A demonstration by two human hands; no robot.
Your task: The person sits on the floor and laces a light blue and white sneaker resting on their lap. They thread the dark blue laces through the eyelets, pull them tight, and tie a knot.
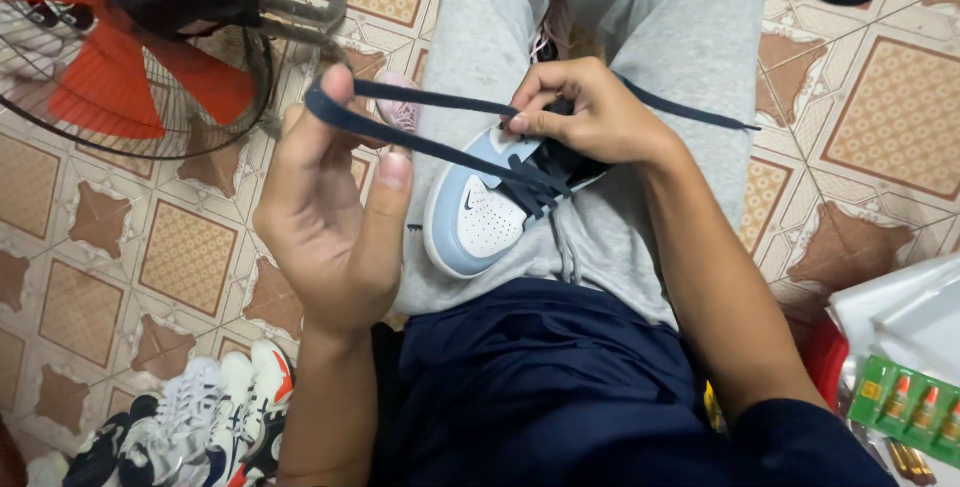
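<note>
The left hand (335, 217) is up in front, with the fingers curled and pinched on a dark blue shoelace (440, 145). The lace goes over the thumb and first finger and runs tight across to the right. It ends at a small shoe (480, 212) that is white and light blue. The shoe lies on the lap, on gray pants (640, 27), with its toe pointing down toward the person.

The right hand (590, 112) sits on top of the shoe. Its fingers are closed on the lace near the holes. Another end of the lace sticks out past this hand to the right.

Left of the left hand, up high, stands a fan (130, 37) with orange blades in a wire cage. Below that hand, a pile of sneakers (200, 427) lies on the tiled floor (170, 257).

Far right of the right hand is a green pack (905, 407) holding small tubes, maybe glue. It is partly cut off, beside some white plastic (900, 317).
</note>
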